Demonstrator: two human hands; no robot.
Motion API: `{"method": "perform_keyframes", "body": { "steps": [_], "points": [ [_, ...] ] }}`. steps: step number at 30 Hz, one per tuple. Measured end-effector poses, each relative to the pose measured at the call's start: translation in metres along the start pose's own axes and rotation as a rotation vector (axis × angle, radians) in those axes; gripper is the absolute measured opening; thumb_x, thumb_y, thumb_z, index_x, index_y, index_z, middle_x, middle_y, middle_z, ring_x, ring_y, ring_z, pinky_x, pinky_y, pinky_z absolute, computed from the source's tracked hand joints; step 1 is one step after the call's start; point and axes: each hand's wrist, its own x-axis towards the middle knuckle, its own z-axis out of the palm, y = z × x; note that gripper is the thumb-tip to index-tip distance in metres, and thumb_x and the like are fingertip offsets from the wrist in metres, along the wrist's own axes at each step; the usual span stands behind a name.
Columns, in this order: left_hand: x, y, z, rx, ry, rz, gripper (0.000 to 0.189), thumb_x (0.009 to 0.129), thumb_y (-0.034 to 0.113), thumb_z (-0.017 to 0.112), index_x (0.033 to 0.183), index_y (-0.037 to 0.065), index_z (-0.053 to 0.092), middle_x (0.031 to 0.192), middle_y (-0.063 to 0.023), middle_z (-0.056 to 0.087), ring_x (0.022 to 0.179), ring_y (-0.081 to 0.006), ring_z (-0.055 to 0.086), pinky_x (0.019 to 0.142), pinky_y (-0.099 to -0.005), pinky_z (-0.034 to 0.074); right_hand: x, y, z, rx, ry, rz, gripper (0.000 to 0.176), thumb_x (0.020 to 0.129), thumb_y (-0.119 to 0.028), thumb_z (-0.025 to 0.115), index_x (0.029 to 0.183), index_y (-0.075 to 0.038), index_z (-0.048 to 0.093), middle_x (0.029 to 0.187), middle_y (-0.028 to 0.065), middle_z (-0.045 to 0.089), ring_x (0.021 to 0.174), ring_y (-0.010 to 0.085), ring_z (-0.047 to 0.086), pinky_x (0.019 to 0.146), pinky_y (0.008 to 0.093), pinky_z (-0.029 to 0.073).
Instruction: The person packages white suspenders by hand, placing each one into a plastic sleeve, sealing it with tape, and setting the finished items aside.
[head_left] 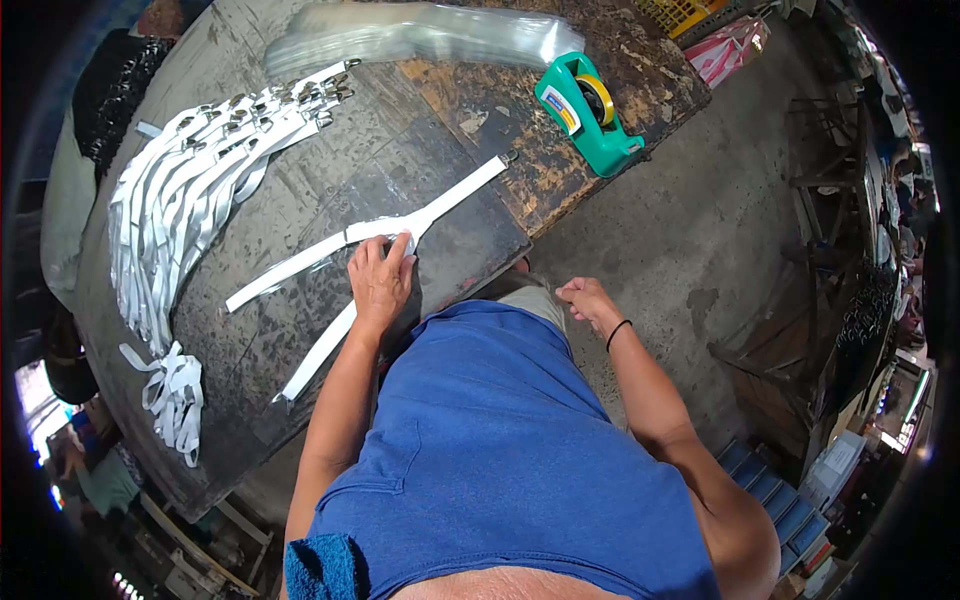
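A pair of white suspenders (465, 188) lies in a Y on the dark tabletop, with a metal clip at its upper right end. My left hand (383, 280) rests on it near the junction, bent fingers apart and fingertips touching the strap and some clear plastic. Its lower strap runs partly behind my left wrist. Off the table edge, beside my lap, is my right hand (592, 303), fingers curled together in a pinch; whatever they hold, if anything, is too small to make out. A green tape dispenser (590, 118) with a yellow roll stands at the table's right side.
Many bundled white suspenders (190, 190) with metal clips lie at the left. Below them is a heap of white straps (175, 395). Clear plastic bags (420, 38) are stacked at the back. Wooden framing (825, 200) stands to the right across the concrete floor.
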Motion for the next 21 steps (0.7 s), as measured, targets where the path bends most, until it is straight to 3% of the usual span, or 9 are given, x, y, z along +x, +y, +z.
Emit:
{"method": "perform_keyframes", "body": {
  "steps": [3,8,11,17,21],
  "points": [
    [0.000,0.001,0.000,0.002,-0.001,-0.014,0.043,0.084,0.020,0.071,0.126,0.019,0.062,0.113,-0.0111,0.057,0.113,-0.0317,0.052,0.094,-0.0467,0.039,0.000,-0.004,-0.002,0.032,0.076,0.043,0.024,0.092,-0.030,0.066,0.094,-0.006,0.064,0.078,-0.0013,0.057,0.060,0.0084,0.048,0.051,0.0245,0.041],
    [0.000,0.001,0.000,0.003,0.009,-0.010,0.043,0.084,0.021,0.071,0.126,0.019,0.061,0.114,-0.0110,0.057,0.113,-0.0318,0.052,0.095,-0.0470,0.039,0.008,0.008,-0.006,0.102,-0.055,0.107,0.030,0.097,-0.038,0.059,0.091,-0.008,0.060,0.078,-0.0026,0.053,0.064,0.0097,0.049,0.055,0.0267,0.044],
    [0.000,0.000,0.002,0.005,0.011,-0.008,0.043,0.084,0.021,0.071,0.126,0.019,0.061,0.114,-0.0109,0.057,0.113,-0.0317,0.052,0.095,-0.0471,0.039,0.002,-0.002,-0.004,0.140,-0.025,0.132,0.036,0.098,-0.044,0.056,0.089,-0.009,0.060,0.076,-0.0025,0.051,0.063,0.0100,0.048,0.057,0.0278,0.045],
    [0.000,0.000,0.000,0.001,0.023,0.009,0.044,0.083,0.020,0.071,0.127,0.019,0.062,0.113,-0.0115,0.057,0.111,-0.0314,0.052,0.093,-0.0462,0.040,-0.008,-0.024,0.000,0.098,-0.010,0.152,0.044,0.096,-0.050,0.056,0.087,-0.007,0.059,0.075,-0.0019,0.051,0.063,0.0100,0.049,0.055,0.0272,0.045],
    [0.000,0.000,0.000,0.007,0.041,0.022,0.045,0.083,0.019,0.072,0.127,0.018,0.062,0.113,-0.0116,0.058,0.108,-0.0312,0.053,0.091,-0.0455,0.041,-0.002,-0.020,0.001,0.094,-0.042,0.135,0.038,0.095,-0.044,0.062,0.087,-0.007,0.060,0.075,-0.0021,0.052,0.063,0.0089,0.049,0.054,0.0254,0.045]
  ]
}}
